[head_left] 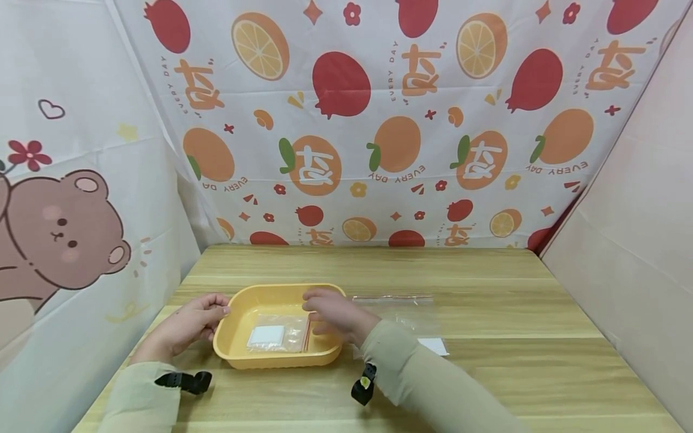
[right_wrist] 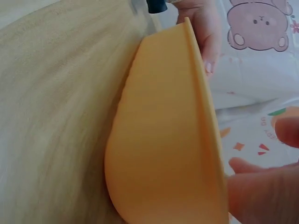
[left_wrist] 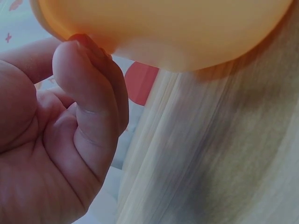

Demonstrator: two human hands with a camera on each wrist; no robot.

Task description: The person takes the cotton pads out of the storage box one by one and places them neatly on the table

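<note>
A yellow plastic tray (head_left: 238, 328) stands on the table left of centre. My left hand (head_left: 186, 325) grips its left rim; in the left wrist view the curled fingers (left_wrist: 88, 93) meet the tray's edge. Inside the tray lies a small clear zip bag (head_left: 295, 331) with a red seal line and a white square item (head_left: 267, 335) in it. Over the tray's right end is my right hand (head_left: 338, 314), blurred, its fingers apart and holding nothing visible. The right wrist view shows the tray's outer wall (right_wrist: 159, 121), with the right hand (right_wrist: 266, 186) partly visible beyond the rim.
Right of the tray, a larger clear zip bag (head_left: 400, 308) lies flat on the wooden table (head_left: 514, 361), partly hidden by the right forearm. A white piece (head_left: 433, 346) shows at its lower corner. Printed cloths (head_left: 346, 150) hang behind and at the sides.
</note>
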